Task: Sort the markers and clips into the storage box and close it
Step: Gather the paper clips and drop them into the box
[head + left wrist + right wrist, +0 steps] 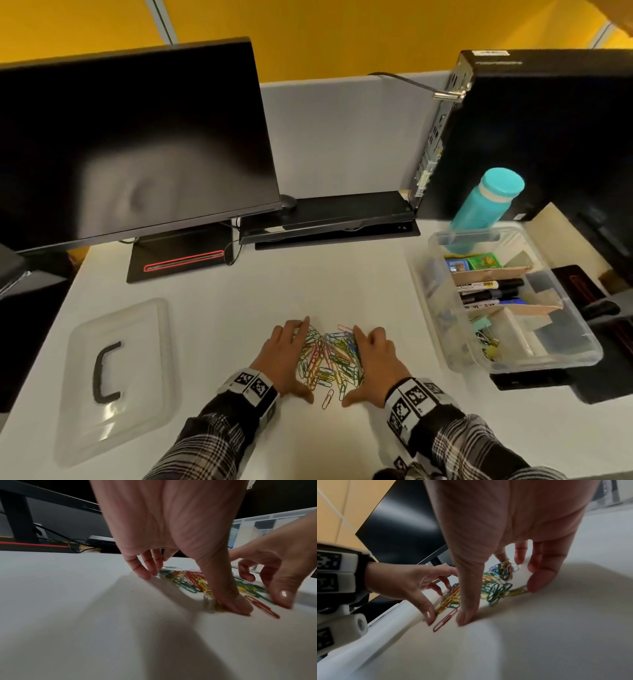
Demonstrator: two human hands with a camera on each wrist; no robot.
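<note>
A heap of coloured paper clips (329, 359) lies on the white table near its front edge. My left hand (291, 356) rests at the heap's left side and my right hand (371, 359) at its right side. Both have straight fingers and thumbs down on the table, enclosing the clips without gripping any. One loose clip (327, 399) lies between the two thumbs. The clear storage box (442, 308) stands open at the right, with several markers (489, 291) in its middle compartment and binder clips (486, 339) in a nearer one. Its clear lid (116, 377), with a black handle, lies flat at the left.
A teal bottle (486, 205) stands right behind the box. A black monitor (130, 144) rises at the back left, a black computer tower (548, 130) at the back right, and a flat black device (329, 219) lies between them. Bare table separates heap and box.
</note>
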